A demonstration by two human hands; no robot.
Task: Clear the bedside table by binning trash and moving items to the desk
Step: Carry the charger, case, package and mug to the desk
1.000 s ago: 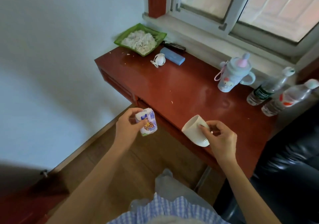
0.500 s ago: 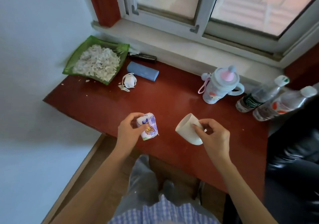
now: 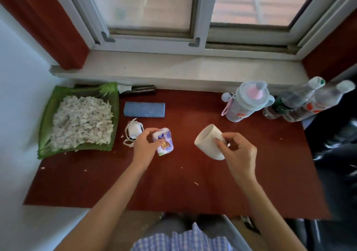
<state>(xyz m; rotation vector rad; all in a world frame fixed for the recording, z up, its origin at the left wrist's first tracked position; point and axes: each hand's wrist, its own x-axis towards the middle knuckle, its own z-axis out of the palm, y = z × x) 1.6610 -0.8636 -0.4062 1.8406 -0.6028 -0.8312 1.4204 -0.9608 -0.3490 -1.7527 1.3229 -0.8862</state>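
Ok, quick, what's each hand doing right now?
Left hand: holding the small printed packet above the desk.
Right hand: holding the tilted white cup by its base end.

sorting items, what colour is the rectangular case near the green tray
The rectangular case is plain blue, shown in the head view.

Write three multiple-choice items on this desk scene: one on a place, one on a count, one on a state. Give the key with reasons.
1. Where is the green tray?
A. the desk's left end
B. the windowsill
C. the floor

2. How many clear plastic bottles stand at the right?
A. one
B. two
C. four

3. How is the white cup held?
A. upright on the desk
B. tilted in the right hand
C. upside down on the tray

Key: 1 A, it lies left of the blue case. 2 B, two caps show. 3 B, its mouth points up and left.
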